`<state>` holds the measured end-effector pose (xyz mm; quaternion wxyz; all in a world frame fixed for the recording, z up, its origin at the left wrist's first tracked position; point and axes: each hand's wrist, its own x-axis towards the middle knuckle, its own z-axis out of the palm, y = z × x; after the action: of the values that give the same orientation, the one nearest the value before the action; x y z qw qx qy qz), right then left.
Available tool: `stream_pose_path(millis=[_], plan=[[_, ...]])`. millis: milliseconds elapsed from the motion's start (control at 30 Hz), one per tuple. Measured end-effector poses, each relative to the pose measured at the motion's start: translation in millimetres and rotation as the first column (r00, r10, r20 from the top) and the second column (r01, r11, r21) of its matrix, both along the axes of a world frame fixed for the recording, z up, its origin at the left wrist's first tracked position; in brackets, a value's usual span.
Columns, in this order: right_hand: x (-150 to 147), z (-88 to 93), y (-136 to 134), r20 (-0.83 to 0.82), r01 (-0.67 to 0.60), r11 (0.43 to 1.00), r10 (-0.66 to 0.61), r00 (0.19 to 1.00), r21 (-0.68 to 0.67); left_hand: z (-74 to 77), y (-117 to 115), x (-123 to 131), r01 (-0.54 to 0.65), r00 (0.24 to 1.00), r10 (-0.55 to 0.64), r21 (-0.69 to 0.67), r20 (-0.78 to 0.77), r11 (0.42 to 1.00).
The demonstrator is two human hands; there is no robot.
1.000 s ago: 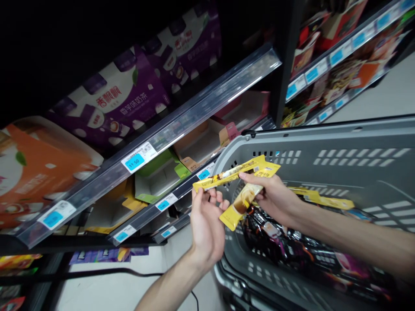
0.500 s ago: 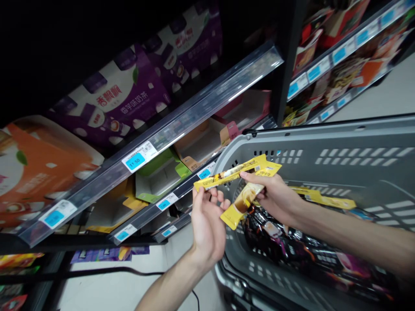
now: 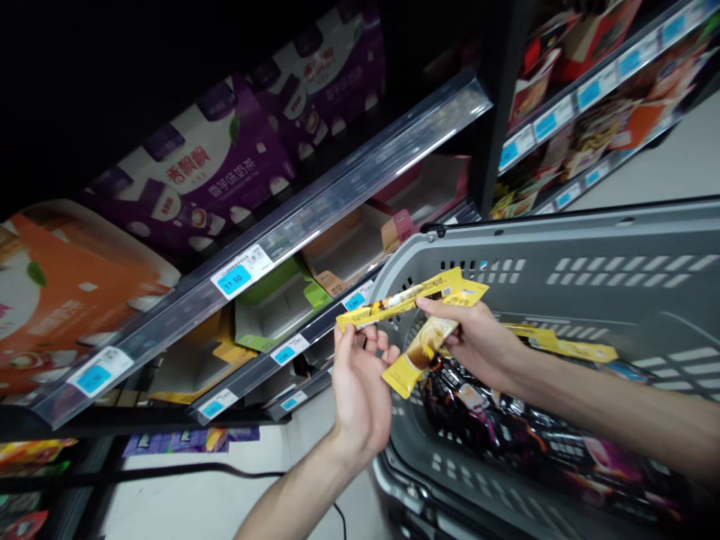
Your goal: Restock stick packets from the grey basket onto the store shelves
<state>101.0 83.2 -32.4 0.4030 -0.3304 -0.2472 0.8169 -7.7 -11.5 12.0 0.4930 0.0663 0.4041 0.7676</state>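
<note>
Hardly anything moved since earlier frame; pose kept. Flat, glossy yellow upper sachet [image 3: 388, 305] pinched at lower-left tip by left hand [image 3: 363, 390]; both it and lower sachet [image 3: 419, 352] held by right hand [image 3: 478, 337] over left edge of slotted grey plastic basket [image 3: 607, 241]. Long axes angled lower-left to upper-right, lower sachet steeper. Shelf tag [image 3: 241, 271] printed 11.50; purple carton [image 3: 250, 154] lettered 香飘飘.

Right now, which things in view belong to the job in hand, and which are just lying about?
In use:
- upper yellow sachet, its end pinched by the left hand
- lower yellow sachet, gripped by the right hand
- probably the grey basket, holding black packets

Just around:
- purple cartons
- orange carton
- green box
- price labels
</note>
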Motion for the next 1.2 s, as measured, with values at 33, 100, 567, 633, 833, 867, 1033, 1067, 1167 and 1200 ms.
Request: stream_pose_path(millis=[33,100,567,633,833,867,1033,1067,1167,1200], plan=[[-0.1,0.1,0.2,-0.004,0.001,1.000,-0.001,1.000,-0.002,-0.2,-0.1,-0.2,0.000,1.000,0.000,0.001,0.000,1.000],[0.0,0.4,0.3,-0.007,0.000,1.000,0.000,1.000,-0.008,-0.8,-0.1,-0.2,-0.002,1.000,0.002,0.003,0.001,1.000],[0.2,1.1,0.5,0.003,-0.004,1.000,0.004,1.000,0.010,-1.2,-0.5,-0.1,-0.004,1.000,0.004,-0.008,0.015,1.000],[0.0,1.2,0.5,0.005,-0.004,1.000,0.004,1.000,0.010,-1.5,-0.4,0.0,-0.004,1.000,0.004,-0.009,0.015,1.000],[-0.7,0.0,0.7,0.003,-0.002,1.000,0.002,1.000,0.012,-1.7,0.5,0.2,-0.005,1.000,0.005,-0.009,0.018,1.000],[-0.9,-0.2,0.8,0.002,-0.003,1.000,0.003,1.000,0.012,-1.6,0.6,0.2,-0.005,1.000,0.005,-0.009,0.018,1.000],[-1.2,0.1,0.6,0.004,0.002,1.000,-0.002,1.000,0.002,-1.7,0.0,0.3,-0.003,1.000,0.003,-0.004,0.016,1.000],[-1.1,0.3,0.4,0.005,0.003,1.000,-0.003,1.000,0.002,-1.7,-0.3,0.4,-0.002,1.000,0.002,-0.003,0.015,1.000],[-0.5,0.5,0.0,0.005,0.005,1.000,-0.005,1.000,0.006,-2.0,-0.8,0.7,0.000,1.000,0.000,-0.004,0.017,1.000],[-0.3,0.3,0.0,0.004,0.004,1.000,-0.004,1.000,0.008,-2.0,-0.8,0.8,-0.001,1.000,0.001,-0.005,0.017,1.000]])
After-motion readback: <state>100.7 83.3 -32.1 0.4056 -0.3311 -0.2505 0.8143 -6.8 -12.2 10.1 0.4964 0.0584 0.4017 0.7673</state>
